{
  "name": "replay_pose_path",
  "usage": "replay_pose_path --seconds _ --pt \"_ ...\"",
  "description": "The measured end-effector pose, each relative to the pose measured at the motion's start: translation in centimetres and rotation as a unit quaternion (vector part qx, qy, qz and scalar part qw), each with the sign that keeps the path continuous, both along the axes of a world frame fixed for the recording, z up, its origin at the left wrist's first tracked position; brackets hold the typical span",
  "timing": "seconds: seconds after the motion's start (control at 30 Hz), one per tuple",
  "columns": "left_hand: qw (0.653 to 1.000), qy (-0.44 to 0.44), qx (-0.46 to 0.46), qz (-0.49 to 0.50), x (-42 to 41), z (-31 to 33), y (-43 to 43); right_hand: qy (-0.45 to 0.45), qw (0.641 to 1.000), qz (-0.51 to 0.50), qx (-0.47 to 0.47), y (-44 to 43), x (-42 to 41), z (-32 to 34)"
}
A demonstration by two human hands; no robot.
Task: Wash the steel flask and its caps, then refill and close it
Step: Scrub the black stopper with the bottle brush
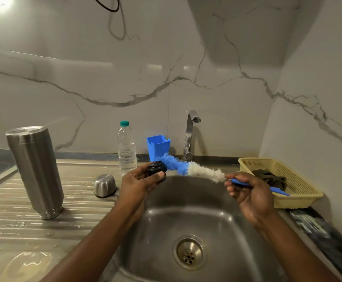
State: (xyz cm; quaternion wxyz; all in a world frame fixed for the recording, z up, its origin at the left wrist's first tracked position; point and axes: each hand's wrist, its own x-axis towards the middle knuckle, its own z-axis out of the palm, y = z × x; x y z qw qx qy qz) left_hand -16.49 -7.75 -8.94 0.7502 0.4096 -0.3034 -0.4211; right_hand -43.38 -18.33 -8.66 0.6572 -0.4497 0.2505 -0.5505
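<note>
The steel flask stands upside down on the wet drainboard at the left, mouth down. A steel outer cap sits dome-up beside it. Over the sink's back edge, my left hand grips a black inner cap. My right hand holds the blue handle of a bottle brush, whose blue and white bristles reach left and touch the black cap.
The steel sink with its drain lies below my hands; the tap is off. A plastic water bottle and a blue cup stand at the back. A yellow basket with a dark cloth sits at the right.
</note>
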Motion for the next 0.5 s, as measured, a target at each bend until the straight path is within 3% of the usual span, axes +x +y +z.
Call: replay_pose_path --seconds 0.23,0.5 --pt "0.997 0.070 0.008 0.005 0.5 -0.4 -0.4 -0.011 1.000 0.002 -0.002 0.3 0.4 0.1" --pt "0.997 0.079 0.008 0.022 1.3 -0.3 -0.9 -0.001 1.000 -0.013 0.000 0.1 -0.1 0.3"
